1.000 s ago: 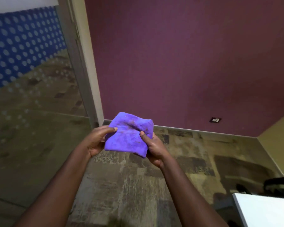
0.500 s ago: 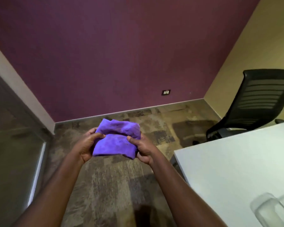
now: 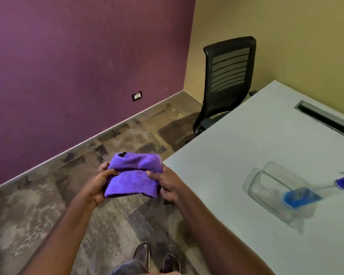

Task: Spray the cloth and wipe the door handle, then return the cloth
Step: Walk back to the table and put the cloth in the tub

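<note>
A folded purple cloth (image 3: 131, 176) is held in front of me over the carpet, just left of the table's near corner. My left hand (image 3: 97, 184) grips its left edge and my right hand (image 3: 167, 181) grips its right edge, thumbs on top. A clear spray bottle (image 3: 276, 187) with a blue trigger head and blue liquid lies on its side on the white table (image 3: 246, 139), to the right of my hands. No door handle is in view.
A black mesh office chair (image 3: 226, 80) stands at the table's far end by the yellow wall. A cable slot (image 3: 324, 116) runs along the table's far right. The purple wall has a socket (image 3: 136, 96). My feet (image 3: 155, 257) stand on patterned carpet.
My view has swung right, from the glass door frame to the table, chair and spray bottle. Both hands have kept hold of the cloth and now fold it flatter.
</note>
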A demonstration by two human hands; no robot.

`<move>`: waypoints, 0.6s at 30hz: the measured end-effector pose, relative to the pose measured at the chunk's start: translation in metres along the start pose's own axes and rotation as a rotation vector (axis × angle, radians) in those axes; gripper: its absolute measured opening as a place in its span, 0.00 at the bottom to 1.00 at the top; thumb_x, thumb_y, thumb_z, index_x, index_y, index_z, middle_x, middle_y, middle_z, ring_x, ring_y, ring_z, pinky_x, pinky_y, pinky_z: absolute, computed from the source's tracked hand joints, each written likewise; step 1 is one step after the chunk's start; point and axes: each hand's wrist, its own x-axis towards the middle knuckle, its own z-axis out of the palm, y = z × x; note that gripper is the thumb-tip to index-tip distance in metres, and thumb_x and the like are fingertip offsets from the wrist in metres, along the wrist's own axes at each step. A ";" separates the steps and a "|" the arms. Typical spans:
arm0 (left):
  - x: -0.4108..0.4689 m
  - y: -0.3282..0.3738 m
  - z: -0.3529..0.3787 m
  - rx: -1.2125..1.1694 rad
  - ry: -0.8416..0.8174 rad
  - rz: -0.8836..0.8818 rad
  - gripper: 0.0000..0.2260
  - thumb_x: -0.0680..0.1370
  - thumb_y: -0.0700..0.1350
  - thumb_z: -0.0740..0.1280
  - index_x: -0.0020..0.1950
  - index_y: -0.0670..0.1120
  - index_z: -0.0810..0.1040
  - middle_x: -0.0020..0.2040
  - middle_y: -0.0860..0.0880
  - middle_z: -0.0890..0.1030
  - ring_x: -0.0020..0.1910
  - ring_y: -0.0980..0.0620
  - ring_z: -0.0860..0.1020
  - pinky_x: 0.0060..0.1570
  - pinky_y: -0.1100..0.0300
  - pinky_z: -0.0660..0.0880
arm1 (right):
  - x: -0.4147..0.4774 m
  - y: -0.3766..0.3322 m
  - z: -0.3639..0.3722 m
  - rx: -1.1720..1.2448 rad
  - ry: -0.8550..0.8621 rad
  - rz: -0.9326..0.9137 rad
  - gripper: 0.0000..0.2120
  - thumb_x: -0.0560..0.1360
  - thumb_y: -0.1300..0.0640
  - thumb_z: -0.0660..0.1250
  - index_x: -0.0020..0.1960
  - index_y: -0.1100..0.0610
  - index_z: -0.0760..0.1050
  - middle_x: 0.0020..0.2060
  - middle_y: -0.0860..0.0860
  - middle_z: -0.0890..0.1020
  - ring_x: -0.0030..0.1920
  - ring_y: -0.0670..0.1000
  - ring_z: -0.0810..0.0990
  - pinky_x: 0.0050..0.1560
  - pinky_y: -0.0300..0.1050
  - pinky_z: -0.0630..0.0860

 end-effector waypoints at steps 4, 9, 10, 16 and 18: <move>0.018 -0.008 0.029 0.136 -0.074 -0.015 0.16 0.73 0.24 0.58 0.48 0.44 0.74 0.36 0.46 0.84 0.31 0.53 0.81 0.30 0.63 0.78 | -0.014 -0.005 -0.026 0.028 0.116 -0.001 0.20 0.76 0.71 0.66 0.68 0.64 0.72 0.61 0.62 0.79 0.60 0.59 0.79 0.65 0.55 0.75; 0.035 -0.006 0.084 0.347 -0.291 0.015 0.15 0.72 0.23 0.60 0.45 0.42 0.72 0.39 0.41 0.79 0.32 0.49 0.76 0.32 0.59 0.72 | -0.048 -0.021 -0.060 0.115 0.279 -0.011 0.17 0.76 0.68 0.67 0.64 0.60 0.75 0.57 0.57 0.82 0.56 0.55 0.81 0.55 0.47 0.81; 0.038 -0.004 0.097 0.379 -0.341 0.024 0.15 0.72 0.22 0.60 0.44 0.43 0.73 0.37 0.42 0.79 0.30 0.51 0.77 0.30 0.62 0.73 | -0.056 -0.023 -0.066 0.147 0.313 -0.030 0.16 0.76 0.67 0.68 0.62 0.58 0.76 0.56 0.57 0.82 0.56 0.54 0.81 0.56 0.47 0.80; 0.056 -0.001 0.166 0.503 -0.593 0.061 0.15 0.72 0.23 0.59 0.45 0.42 0.75 0.32 0.48 0.82 0.32 0.52 0.78 0.32 0.61 0.73 | -0.093 -0.032 -0.095 0.218 0.536 -0.170 0.14 0.77 0.64 0.67 0.62 0.55 0.76 0.62 0.59 0.80 0.64 0.61 0.78 0.56 0.59 0.78; 0.058 -0.005 0.189 0.521 -0.654 0.044 0.16 0.72 0.23 0.58 0.46 0.42 0.76 0.34 0.46 0.82 0.32 0.51 0.79 0.31 0.61 0.74 | -0.107 -0.033 -0.104 0.214 0.604 -0.222 0.11 0.78 0.63 0.67 0.58 0.53 0.78 0.58 0.58 0.82 0.61 0.61 0.79 0.50 0.58 0.80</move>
